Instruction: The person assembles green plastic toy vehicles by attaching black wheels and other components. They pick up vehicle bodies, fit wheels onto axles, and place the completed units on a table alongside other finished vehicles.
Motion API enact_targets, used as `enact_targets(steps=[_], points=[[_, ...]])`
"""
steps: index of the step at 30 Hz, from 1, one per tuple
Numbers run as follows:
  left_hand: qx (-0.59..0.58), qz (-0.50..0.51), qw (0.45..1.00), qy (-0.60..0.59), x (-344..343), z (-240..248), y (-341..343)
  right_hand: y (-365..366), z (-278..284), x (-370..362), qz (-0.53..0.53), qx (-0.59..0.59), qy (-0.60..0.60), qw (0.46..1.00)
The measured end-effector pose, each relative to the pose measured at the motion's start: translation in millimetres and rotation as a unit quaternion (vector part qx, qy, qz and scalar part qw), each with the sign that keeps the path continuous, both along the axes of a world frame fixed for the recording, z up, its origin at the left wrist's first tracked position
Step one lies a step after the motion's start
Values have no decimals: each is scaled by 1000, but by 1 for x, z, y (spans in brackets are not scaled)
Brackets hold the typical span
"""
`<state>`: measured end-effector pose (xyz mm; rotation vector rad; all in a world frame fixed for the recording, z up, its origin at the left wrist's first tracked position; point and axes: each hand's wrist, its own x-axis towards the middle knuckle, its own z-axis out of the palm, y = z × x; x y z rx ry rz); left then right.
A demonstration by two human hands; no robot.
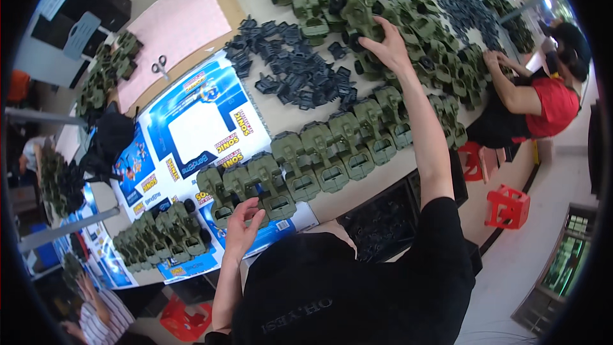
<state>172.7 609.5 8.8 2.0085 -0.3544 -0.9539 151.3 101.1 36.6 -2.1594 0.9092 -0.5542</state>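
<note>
My right hand reaches far across the table and grips the near end of a green plastic toy vehicle body with black wheels, beside a heap of similar bodies. Close to me, my left hand hovers at the near edge of a row of green toy vehicle bodies, its thumb and fingers apart and nothing seen in them. The bodies in this row stand side by side. Dark grey plastic parts lie in a loose pile between row and heap.
Printed blue-and-white sheets cover part of the table. More green bodies with wheels stand at left. Scissors lie on a pink sheet. A black crate sits below the edge. A person in red works at right.
</note>
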Motion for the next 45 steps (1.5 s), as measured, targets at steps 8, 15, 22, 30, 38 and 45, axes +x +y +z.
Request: enact_targets(steps=[8,15,22,30,38,45], points=[[52,115,992,-22,-12,3,57,8,-52,170,32,38,40,998],[90,126,986,-62,-25,1,71,-8,-94,286,100,-106,78,986],[156,229,961,12,-68,1,92,-18,-141,363,93,-109,139,980],[183,213,959,22,-69,7,87,-2,-167,366,22,-289,293,911],[80,208,973,-64,70,24,111,111,-147,334,262,-395,79,877],[354,114,821,-433,132,-18,205,272,-166,305,455,-201,86,863]])
